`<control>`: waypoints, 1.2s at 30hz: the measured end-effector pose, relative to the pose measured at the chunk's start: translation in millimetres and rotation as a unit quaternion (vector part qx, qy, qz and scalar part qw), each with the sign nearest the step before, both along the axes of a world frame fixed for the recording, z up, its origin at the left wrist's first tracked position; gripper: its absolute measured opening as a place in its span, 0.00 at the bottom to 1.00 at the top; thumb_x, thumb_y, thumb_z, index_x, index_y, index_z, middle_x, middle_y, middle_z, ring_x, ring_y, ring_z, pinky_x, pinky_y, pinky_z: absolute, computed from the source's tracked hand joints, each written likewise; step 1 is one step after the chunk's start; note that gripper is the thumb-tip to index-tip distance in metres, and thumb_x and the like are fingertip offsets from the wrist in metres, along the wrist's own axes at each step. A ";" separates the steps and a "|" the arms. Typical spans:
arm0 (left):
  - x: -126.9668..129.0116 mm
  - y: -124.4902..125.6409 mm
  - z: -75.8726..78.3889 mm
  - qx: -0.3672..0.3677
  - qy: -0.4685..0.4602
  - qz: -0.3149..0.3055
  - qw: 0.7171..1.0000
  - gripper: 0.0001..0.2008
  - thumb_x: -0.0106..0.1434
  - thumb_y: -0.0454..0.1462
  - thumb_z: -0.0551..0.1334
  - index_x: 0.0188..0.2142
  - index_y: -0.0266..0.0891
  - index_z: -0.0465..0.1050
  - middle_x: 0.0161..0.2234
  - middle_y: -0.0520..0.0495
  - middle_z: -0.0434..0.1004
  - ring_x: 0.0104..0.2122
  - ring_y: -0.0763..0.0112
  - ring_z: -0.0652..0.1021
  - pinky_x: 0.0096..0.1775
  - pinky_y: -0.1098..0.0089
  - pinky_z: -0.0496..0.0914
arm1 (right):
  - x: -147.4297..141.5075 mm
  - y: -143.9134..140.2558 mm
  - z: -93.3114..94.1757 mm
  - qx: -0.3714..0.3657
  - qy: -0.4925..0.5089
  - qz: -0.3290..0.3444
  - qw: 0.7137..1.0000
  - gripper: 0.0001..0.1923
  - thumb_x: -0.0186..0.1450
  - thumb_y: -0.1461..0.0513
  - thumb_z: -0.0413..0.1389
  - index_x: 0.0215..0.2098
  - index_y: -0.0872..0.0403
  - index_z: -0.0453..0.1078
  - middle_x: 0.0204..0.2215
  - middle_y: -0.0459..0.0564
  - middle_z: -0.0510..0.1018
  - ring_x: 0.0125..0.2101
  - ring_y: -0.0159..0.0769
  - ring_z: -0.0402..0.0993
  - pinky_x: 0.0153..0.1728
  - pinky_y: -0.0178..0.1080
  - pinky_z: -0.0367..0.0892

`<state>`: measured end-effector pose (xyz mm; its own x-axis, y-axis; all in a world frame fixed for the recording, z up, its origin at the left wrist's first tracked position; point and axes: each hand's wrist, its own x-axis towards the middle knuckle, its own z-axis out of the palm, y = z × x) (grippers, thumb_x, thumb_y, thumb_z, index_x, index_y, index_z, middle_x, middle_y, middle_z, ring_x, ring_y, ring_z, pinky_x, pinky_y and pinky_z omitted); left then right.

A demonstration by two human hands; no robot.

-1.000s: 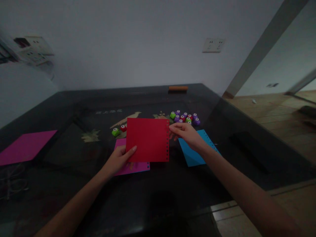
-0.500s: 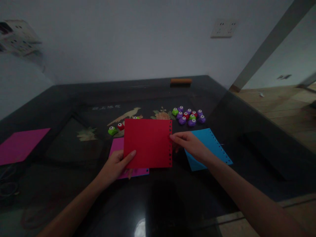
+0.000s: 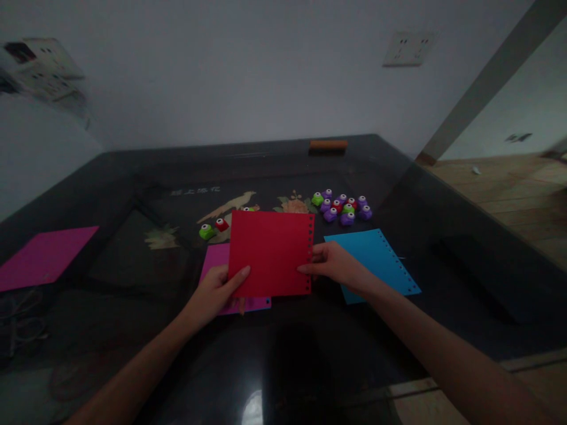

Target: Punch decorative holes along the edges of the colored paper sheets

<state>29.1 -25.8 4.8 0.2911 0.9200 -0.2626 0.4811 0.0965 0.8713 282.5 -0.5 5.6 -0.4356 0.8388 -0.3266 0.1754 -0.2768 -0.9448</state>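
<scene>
While L hand & R hand pinch edges, red sheet spans between.

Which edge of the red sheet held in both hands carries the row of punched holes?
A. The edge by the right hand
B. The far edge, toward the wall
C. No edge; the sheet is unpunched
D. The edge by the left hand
A: the red sheet shows a column of small holes along the side pinched by the right hand, while the left hand grips the plain lower corner opposite.
</scene>
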 end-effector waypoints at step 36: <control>-86.7 94.8 -46.1 0.314 0.351 0.174 0.865 0.17 0.58 0.45 0.57 0.40 0.35 0.74 0.39 0.39 0.74 0.39 0.56 0.74 0.41 0.62 0.67 | 12.0 10.6 -6.7 0.017 0.087 -0.126 0.988 0.19 0.48 0.64 0.65 0.39 0.57 0.72 0.34 0.53 0.79 0.28 0.35 0.75 0.31 0.38 0.73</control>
